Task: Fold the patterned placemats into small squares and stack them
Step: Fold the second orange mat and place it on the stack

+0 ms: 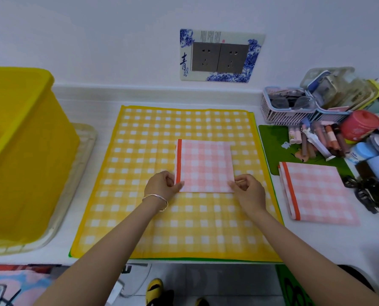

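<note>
A pink checked placemat (206, 165), folded into a small square with an orange edge on its left, lies on a large unfolded yellow checked placemat (140, 217) spread over the white table. My left hand (163, 183) pinches its near left corner. At the near right corner my right hand (248, 187) pinches the same square. A green edge of another mat (184, 259) shows under the yellow one. To the right, a stack of folded pink checked placemats (319, 193) rests on the table.
A big yellow plastic tub (18, 140) stands on a tray at the left. At the right are a green mat (272, 146), small baskets (288, 111), tubes, a red tin (359, 124) and bottles. A wall socket (220, 57) is behind.
</note>
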The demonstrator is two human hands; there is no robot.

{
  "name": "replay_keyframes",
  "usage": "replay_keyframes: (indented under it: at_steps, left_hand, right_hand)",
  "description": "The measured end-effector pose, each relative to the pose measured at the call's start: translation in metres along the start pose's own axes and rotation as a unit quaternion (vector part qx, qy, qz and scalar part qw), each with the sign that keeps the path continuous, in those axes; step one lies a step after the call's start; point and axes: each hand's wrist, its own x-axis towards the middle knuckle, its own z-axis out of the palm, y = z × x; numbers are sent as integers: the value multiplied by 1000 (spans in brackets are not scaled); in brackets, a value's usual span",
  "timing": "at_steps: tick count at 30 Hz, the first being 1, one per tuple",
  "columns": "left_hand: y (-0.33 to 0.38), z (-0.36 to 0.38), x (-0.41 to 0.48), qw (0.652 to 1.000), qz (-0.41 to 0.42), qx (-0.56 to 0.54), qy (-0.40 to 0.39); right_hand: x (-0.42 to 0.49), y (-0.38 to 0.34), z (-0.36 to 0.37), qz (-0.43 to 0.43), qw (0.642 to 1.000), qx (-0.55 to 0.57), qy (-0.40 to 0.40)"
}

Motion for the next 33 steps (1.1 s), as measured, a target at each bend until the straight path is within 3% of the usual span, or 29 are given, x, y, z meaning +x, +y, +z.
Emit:
replay_keyframes:
  at_steps: [3, 6, 9, 13, 20, 33]
  left_hand:
    - [2, 2, -7, 997, 15, 63, 33]
    - [-3, 11, -15, 958, 222, 154, 95]
    - [-14, 23, -27, 891, 371, 260, 39]
    - [-23, 29, -42, 880, 330, 340, -36]
    - [-20, 31, -46, 903, 288, 305, -90]
    - [5, 28, -54, 883, 238, 387, -121]
  right_hand:
    - [-3, -1, 1, -50, 997, -47, 22]
    - [-12, -5, 5, -177, 976, -128, 24]
    - [-26, -10, 12, -287, 939, -183, -48]
    - [-39, -5, 26, -347, 884, -279, -144]
    - [-37, 4, 22, -355, 836, -359, -217]
    - [-20, 26, -25, -284, 851, -372, -238]
